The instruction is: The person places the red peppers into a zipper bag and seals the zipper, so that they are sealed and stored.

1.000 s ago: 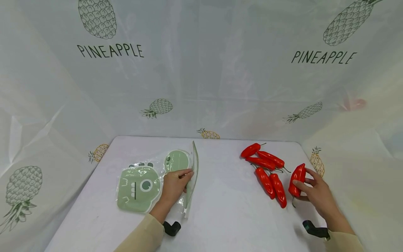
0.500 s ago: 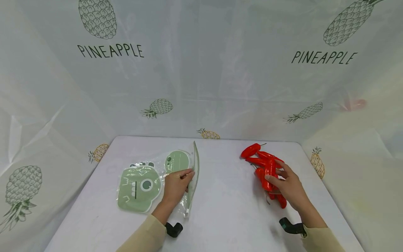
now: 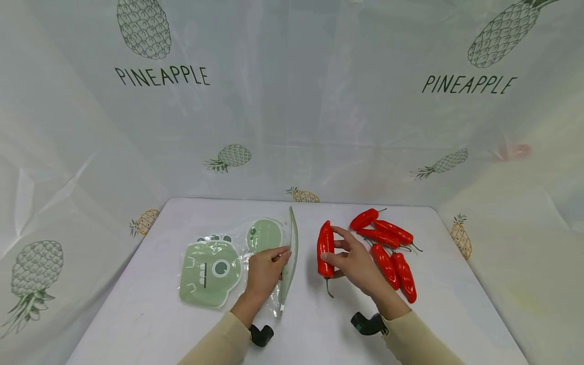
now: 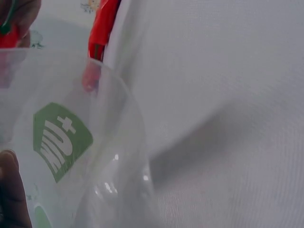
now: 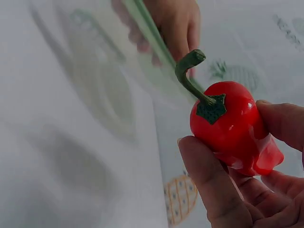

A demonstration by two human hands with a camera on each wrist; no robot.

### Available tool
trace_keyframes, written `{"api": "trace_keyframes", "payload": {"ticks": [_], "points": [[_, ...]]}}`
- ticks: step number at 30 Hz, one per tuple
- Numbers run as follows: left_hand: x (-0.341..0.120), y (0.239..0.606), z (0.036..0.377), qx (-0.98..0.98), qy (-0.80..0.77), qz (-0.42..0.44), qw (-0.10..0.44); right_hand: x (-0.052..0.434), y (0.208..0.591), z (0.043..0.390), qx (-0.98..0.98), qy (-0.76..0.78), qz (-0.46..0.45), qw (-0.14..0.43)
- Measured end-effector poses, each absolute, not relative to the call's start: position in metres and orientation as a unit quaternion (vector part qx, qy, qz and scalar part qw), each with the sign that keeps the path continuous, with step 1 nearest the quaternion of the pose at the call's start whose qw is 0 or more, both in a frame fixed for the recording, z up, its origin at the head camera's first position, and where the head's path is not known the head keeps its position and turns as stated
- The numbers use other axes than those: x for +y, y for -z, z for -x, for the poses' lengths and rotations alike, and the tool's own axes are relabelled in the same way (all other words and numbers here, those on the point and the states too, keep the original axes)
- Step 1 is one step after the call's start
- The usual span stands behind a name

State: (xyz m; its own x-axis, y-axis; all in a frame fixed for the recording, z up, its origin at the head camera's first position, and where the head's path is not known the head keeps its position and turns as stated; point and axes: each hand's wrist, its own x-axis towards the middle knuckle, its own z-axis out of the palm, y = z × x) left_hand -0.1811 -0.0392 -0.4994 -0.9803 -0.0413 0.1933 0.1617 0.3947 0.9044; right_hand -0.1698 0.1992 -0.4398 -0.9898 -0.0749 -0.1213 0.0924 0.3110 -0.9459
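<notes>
My left hand [image 3: 264, 271] pinches the open edge of a clear zip bag [image 3: 210, 274] with a green cartoon dinosaur print. The edge stands up from the table, with a green strip along it. In the left wrist view the see-through bag [image 4: 114, 142] shows a green label, and one finger is at the lower left. My right hand [image 3: 360, 261] grips a glossy red chili pepper [image 3: 325, 248] just right of that edge, stem down toward me. The right wrist view shows the pepper's curled green stem [image 5: 190, 71] between thumb and fingers.
Several more red chili peppers [image 3: 385, 266] lie in a loose cluster on the white table [image 3: 328, 329], right of my right hand. A pineapple-print sheet [image 3: 292, 101] hangs behind and at both sides. Black wrist cameras [image 3: 366, 323] sit at both wrists.
My right hand has carried the chili pepper leftward from the table's right side, past the other peppers, to near the bag. My left hand and the bag have shifted slightly right.
</notes>
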Motion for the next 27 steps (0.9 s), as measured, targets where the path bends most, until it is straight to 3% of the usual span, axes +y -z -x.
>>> {"api": "trace_keyframes", "payload": {"ticks": [12, 27], "points": [[-0.030, 0.502, 0.177, -0.839, 0.534, 0.056, 0.090, 0.143, 0.441, 0.167, 0.758, 0.645, 0.053, 0.088], [-0.037, 0.487, 0.174, -0.817, 0.557, 0.081, 0.128, 0.147, 0.453, 0.167, 0.782, 0.614, 0.024, 0.107]]}}
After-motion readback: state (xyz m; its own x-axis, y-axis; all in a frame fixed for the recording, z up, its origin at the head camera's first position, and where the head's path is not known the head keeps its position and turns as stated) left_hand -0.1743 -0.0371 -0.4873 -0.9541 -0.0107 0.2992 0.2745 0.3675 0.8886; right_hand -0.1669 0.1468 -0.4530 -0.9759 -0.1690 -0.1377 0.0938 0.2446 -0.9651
